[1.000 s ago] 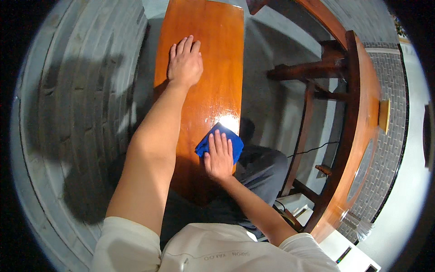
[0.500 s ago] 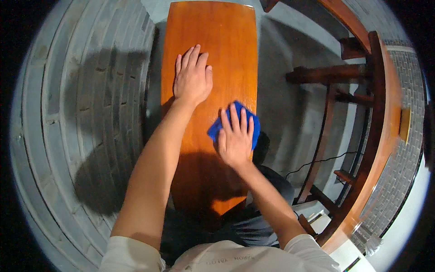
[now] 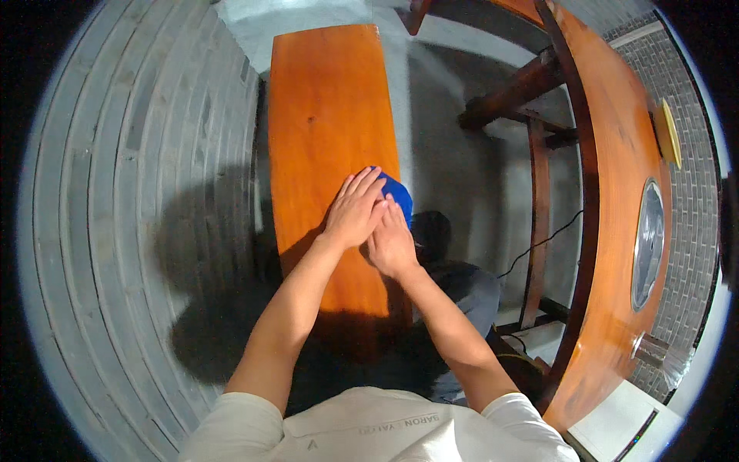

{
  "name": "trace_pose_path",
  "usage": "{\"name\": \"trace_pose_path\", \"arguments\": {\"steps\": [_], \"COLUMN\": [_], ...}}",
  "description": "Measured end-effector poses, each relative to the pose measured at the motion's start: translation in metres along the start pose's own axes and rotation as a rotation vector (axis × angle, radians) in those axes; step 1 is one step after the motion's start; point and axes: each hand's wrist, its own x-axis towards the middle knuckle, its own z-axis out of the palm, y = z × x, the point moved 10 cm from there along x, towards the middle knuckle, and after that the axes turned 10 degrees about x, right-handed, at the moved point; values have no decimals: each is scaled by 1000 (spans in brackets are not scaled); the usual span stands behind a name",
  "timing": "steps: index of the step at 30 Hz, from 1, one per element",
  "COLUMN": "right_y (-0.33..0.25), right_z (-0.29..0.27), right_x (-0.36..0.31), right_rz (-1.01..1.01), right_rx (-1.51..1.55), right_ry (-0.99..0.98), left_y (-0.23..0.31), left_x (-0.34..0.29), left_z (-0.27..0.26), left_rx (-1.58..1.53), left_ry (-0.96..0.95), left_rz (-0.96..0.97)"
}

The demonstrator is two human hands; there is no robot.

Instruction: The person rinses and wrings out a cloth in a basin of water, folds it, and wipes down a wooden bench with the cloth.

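Note:
A blue cloth [image 3: 396,199] lies at the right edge of a long, glossy orange-brown wooden bench [image 3: 327,85]. My right hand [image 3: 392,245] is on the cloth, its fingers bent over the near part. My left hand [image 3: 356,212] rests beside it, fingers stretched forward, with its fingertips at the cloth's far left corner and its edge touching my right fingers. Between them the two hands cover much of the cloth, so how its underside is folded stays hidden.
A grey brick wall [image 3: 131,192] runs along the left. On the right stands a higher wooden table [image 3: 608,123] with a round dark inset panel [image 3: 649,245] and a yellow dish [image 3: 668,132]. A black cable [image 3: 543,242] hangs near its legs; a white box [image 3: 620,423] is at lower right.
My left hand has come back from the far left of the bench to meet the right hand at the cloth. The view has shifted, showing more of the table.

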Motion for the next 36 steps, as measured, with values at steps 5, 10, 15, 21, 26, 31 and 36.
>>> {"name": "trace_pose_path", "arguments": {"steps": [5, 10, 15, 21, 26, 31, 36], "right_y": [2, 27, 47, 67, 89, 103, 104], "right_z": [-16, -61, -30, -7, 1, 4, 12], "right_x": [-47, -63, -46, -26, 2, 37, 70], "right_rz": [-23, 84, 189, 205, 199, 183, 177], "right_rx": [172, 278, 391, 356, 271, 194, 153], "right_ry": [-45, 339, 302, 144, 128, 165, 190], "left_y": [41, 55, 44, 27, 9, -14, -36], "left_x": [-47, -50, -42, -28, 3, 33, 52], "left_z": [14, 25, 62, 71, 81, 83, 66], "left_rx": [343, 285, 491, 529, 502, 491, 481], "left_ry": [44, 125, 100, -35, -70, -29, 27], "left_rz": [-31, -88, -102, -212, -221, -166, -131]}}
